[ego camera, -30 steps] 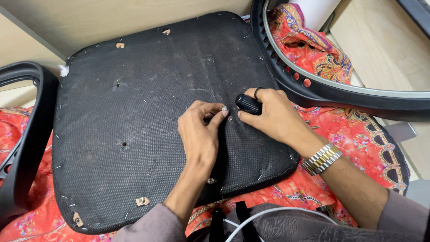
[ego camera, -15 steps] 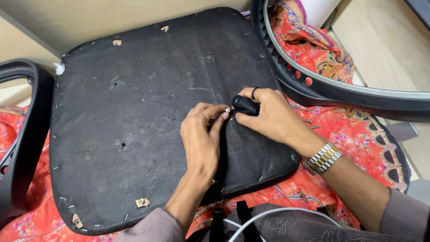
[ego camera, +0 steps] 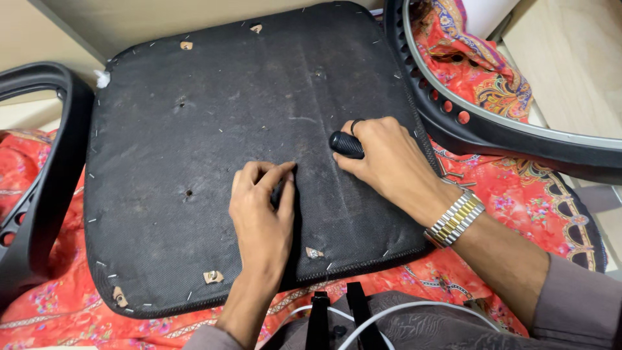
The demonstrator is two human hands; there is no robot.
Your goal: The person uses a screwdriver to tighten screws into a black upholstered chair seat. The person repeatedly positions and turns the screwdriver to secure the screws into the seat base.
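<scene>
Our left hand [ego camera: 262,217] had slid away from our right hand [ego camera: 389,162], fingertips pinching the seat pad [ego camera: 194,129]. The right (wearing a watch [ego camera: 455,217]) stayed closed around a black tool handle [ego camera: 346,144].

We saw: red patterned cloth [ego camera: 538,194] underneath | black chair armrest [ego camera: 45,194] left | black ringed frame [ego camera: 492,129] right
</scene>
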